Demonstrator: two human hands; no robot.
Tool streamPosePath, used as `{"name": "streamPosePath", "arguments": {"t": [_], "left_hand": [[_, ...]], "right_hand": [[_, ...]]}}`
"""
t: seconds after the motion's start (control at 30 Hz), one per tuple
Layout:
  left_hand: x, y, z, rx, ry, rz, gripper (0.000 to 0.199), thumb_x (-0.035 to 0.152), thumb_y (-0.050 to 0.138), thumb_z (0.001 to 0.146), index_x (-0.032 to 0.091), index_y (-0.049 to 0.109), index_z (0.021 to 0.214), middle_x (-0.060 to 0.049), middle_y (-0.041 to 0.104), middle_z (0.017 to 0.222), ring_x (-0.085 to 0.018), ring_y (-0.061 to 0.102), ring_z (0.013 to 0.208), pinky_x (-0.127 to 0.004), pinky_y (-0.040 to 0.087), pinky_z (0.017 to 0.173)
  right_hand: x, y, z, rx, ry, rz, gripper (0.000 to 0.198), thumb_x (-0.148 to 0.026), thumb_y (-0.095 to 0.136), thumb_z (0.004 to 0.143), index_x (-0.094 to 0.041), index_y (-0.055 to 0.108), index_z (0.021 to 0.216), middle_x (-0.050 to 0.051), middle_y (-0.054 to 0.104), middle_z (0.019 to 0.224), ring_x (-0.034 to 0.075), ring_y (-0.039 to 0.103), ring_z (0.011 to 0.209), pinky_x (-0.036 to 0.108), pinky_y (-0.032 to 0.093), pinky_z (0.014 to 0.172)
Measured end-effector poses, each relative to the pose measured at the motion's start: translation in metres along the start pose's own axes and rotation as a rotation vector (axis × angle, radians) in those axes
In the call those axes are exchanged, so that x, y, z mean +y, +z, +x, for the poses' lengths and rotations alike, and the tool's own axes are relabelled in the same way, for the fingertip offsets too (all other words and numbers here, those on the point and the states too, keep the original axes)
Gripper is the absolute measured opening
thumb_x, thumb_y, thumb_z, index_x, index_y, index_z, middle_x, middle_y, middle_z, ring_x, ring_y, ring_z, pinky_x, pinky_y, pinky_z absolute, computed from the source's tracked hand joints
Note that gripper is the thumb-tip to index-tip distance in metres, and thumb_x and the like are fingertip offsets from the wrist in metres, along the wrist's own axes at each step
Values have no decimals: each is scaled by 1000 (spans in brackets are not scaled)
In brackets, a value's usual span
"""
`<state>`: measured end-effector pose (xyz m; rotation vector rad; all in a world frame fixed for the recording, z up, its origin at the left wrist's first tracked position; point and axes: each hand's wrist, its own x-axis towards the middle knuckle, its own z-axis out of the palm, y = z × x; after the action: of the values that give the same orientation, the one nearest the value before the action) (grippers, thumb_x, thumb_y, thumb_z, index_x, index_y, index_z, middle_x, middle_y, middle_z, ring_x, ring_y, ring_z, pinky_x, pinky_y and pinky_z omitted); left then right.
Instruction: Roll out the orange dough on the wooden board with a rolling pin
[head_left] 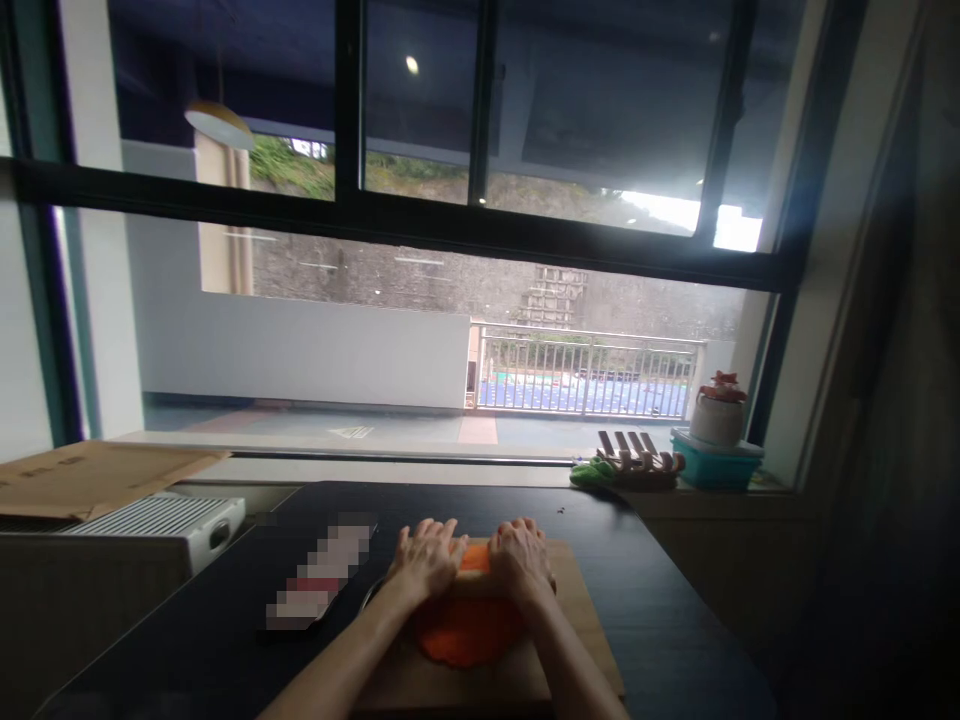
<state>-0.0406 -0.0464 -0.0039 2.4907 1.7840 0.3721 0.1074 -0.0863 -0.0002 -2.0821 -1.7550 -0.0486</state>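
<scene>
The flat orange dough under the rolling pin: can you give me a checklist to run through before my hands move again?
1. Left hand on the pale wooden rolling pin: ok, laid over its left part.
2. Right hand on the pin: ok, laid over its right part.
3. Near edge of the flat orange dough inside the light wooden rectangular board: ok.
4. Dough evenly thick: cannot tell; hands and pin cover some.
5. Dough unstuck underneath: cannot tell; its underside is hidden.
6. Crumpled green cloth off the board: ok, it's over by the window.
</scene>
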Motion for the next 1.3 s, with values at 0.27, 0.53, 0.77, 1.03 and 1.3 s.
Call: {"name": "streamPosePath", "arguments": {"t": [0.27, 0.53, 0.77, 1.03, 1.3], "left_hand": [[0, 4, -33, 166, 79, 65, 48, 42, 31, 91, 22, 56, 125, -8, 60, 126, -26, 44, 123, -48, 23, 108], [-1, 4, -6, 237, 111, 40, 43, 42, 33, 91, 21, 62, 115, -9, 65, 114, -26, 51, 112, -48, 27, 103], [-4, 6, 30, 208, 56, 29, 48, 44, 30, 91, 16, 58, 118, -12, 64, 117, -26, 49, 117, -48, 29, 102], [1, 2, 10, 195, 47, 43, 47, 43, 32, 90, 18, 59, 119, -12, 64, 118, -26, 50, 117, -49, 29, 102], [1, 8, -28, 270, 97, 68, 44, 44, 35, 89, 24, 61, 118, -10, 66, 111, -27, 50, 113, -50, 24, 106]], "right_hand": [[0, 2, -30, 139, -17, 27, 30, -26, 40, 89, -19, 69, 85, 8, 66, 97, 24, 53, 102, 34, 36, 88], [0, 7, 2, 157, -4, 10, 24, -24, 44, 87, -18, 68, 84, 8, 67, 95, 23, 54, 98, 31, 37, 82], [3, 17, 40, 153, -24, -13, 24, -16, 43, 85, -17, 67, 87, 9, 66, 95, 22, 55, 96, 30, 38, 81], [3, 15, 23, 116, 16, -17, 25, -19, 44, 84, -17, 68, 88, 10, 66, 95, 24, 55, 97, 31, 40, 80], [1, 4, -21, 123, 4, -23, 31, -26, 39, 89, -19, 69, 87, 9, 67, 97, 24, 53, 103, 32, 38, 89]]}}
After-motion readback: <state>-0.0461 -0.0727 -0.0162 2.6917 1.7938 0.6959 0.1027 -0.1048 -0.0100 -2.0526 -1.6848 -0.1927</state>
